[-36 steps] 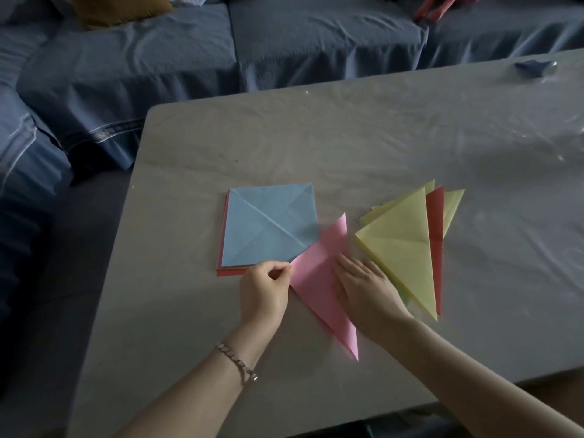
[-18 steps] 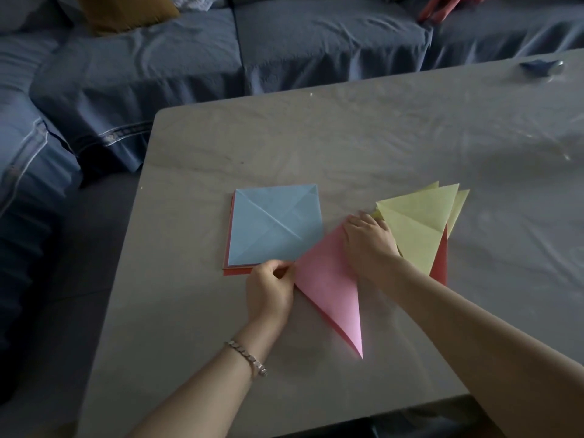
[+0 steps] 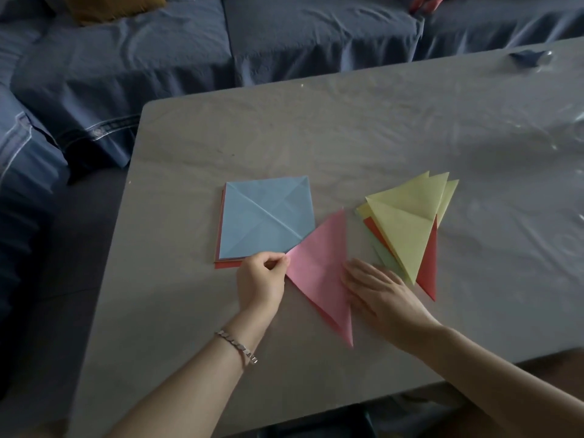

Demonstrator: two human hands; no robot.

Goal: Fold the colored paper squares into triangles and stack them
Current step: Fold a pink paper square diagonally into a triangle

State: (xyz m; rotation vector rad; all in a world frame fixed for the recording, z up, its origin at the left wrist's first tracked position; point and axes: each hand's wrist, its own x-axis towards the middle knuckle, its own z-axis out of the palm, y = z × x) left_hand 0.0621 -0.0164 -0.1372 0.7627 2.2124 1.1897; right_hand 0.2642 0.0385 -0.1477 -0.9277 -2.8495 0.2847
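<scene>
Paper folded into a pink triangle (image 3: 322, 273) lies flat on the bench (image 3: 347, 137) between the two hands, its long point reaching back toward the person. The left grip (image 3: 260, 279) has thumb and forefinger curled together, pinching the triangle's left corner; a bracelet (image 3: 237, 344) sits on that wrist. Just beyond the left grip lies the stack of unfolded squares (image 3: 227, 264), topped by a creased blue square (image 3: 265, 216) whose near right corner touches the pinched pink corner. The right grip (image 3: 376, 292) is spread flat, fingers straight and apart, resting on the pink triangle's right edge and the bench beside it, holding nothing. Just beyond and to the right of the right grip is the loose pile of finished triangles: yellow triangles (image 3: 407, 222) fanned on top, a red triangle (image 3: 428, 267) showing under them, and a pale green triangle (image 3: 387, 257) whose tip nearly meets the right fingers. Far beyond the right grip, near the bench's far corner, lies a small dark blue object (image 3: 531, 56). A blue-covered sofa (image 3: 158, 58) runs behind the bench.
</scene>
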